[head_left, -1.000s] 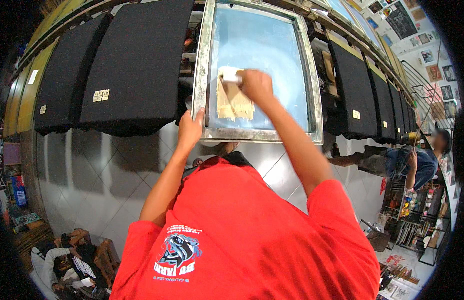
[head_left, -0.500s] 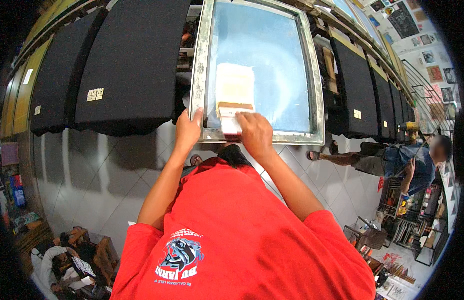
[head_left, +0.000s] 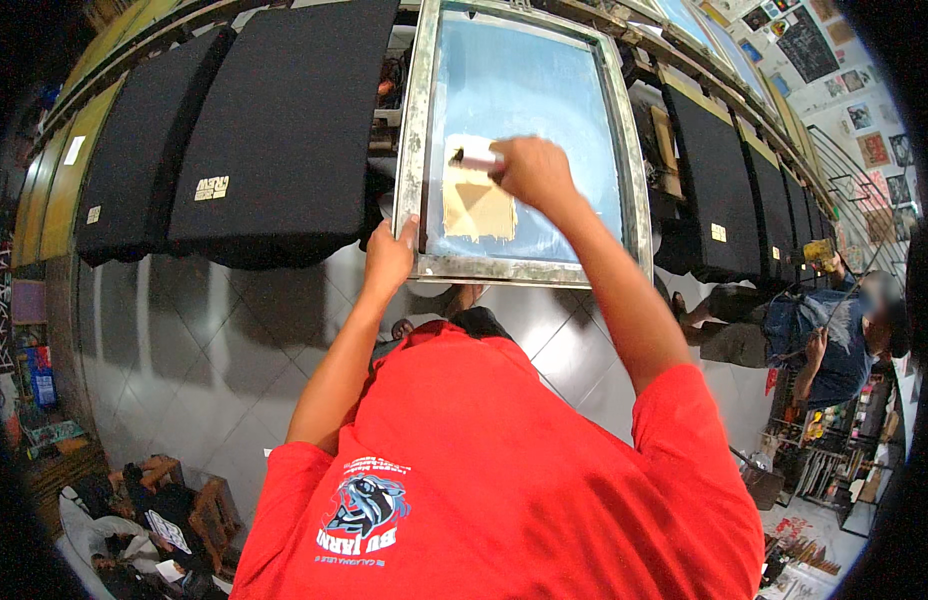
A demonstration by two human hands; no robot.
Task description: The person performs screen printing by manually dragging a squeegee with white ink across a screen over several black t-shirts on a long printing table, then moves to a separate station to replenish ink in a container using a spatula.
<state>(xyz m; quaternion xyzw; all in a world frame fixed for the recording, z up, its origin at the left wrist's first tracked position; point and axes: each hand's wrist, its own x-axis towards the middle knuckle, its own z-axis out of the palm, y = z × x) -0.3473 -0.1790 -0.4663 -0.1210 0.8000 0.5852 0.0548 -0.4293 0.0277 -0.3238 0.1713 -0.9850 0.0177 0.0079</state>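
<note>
A screen-printing frame [head_left: 524, 269] with worn metal edges and blue mesh [head_left: 524, 75] lies in front of me. My left hand [head_left: 390, 257] is closed on its left edge near the close corner, thumb on top. My right hand [head_left: 540, 176] is closed round a small squeegee [head_left: 480, 160], which lies at the far end of a cream-coloured patch [head_left: 481, 212] on the left part of the mesh. Whether the squeegee's blade touches the mesh I cannot tell. My right hand is slightly blurred.
Black shirts [head_left: 289, 110] with small pale prints lie on boards to the left, and more black shirts [head_left: 709, 165] line the right. A co-worker [head_left: 834, 340] at the far right has a yellow object [head_left: 818, 254] nearby. Wooden crates [head_left: 216, 520] stand at lower left.
My right hand has carried the squeegee from the frame's close edge to the patch's far end. The patch, whitish before, now shows cream. My left hand still holds the frame's edge.
</note>
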